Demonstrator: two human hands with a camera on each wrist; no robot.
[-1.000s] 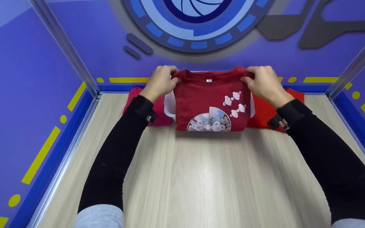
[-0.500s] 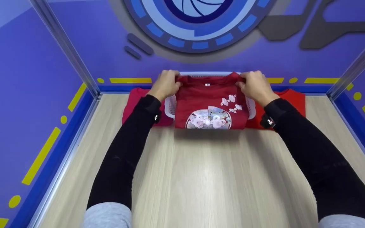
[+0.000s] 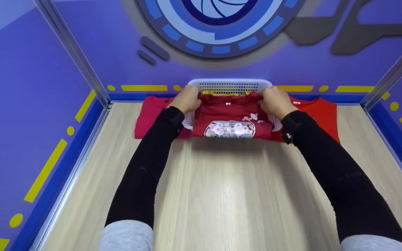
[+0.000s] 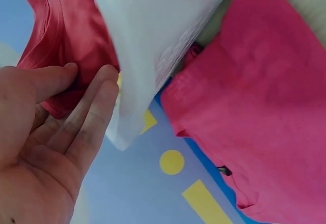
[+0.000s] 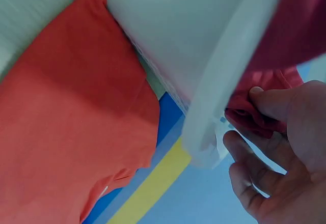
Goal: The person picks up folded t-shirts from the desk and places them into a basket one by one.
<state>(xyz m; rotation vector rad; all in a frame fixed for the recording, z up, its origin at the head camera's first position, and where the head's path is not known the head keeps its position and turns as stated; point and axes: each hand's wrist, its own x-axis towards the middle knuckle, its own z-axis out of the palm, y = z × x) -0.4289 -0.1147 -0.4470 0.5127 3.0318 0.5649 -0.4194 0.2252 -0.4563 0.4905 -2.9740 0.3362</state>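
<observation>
A folded dark red T-shirt (image 3: 222, 113) with a floral print lies over the white plastic basket (image 3: 230, 81), its lower edge overhanging the near side. My left hand (image 3: 186, 98) pinches the left shoulder corner of the shirt. At the opposite shoulder, my right hand (image 3: 276, 100) pinches the cloth by the collar end. In the left wrist view, thumb and fingers hold the red cloth (image 4: 76, 35) just inside the basket rim (image 4: 122, 56). The right wrist view has the thumb (image 5: 270, 102) on bunched red fabric, close beside the rim. Yellow cloth (image 3: 215, 93) shows behind the collar inside the basket.
A folded pink garment (image 3: 148, 116) lies left of the basket, and an orange-red one (image 3: 321, 115) lies to its right. Blue-purple panels (image 3: 110, 52) stand behind and at both sides. The wood-grain tabletop (image 3: 229, 195) extends toward the person.
Both hands have lowered the dark red shirt toward the basket and moved slightly inward. The basket's back rim and the yellow cloth have come into sight behind the collar.
</observation>
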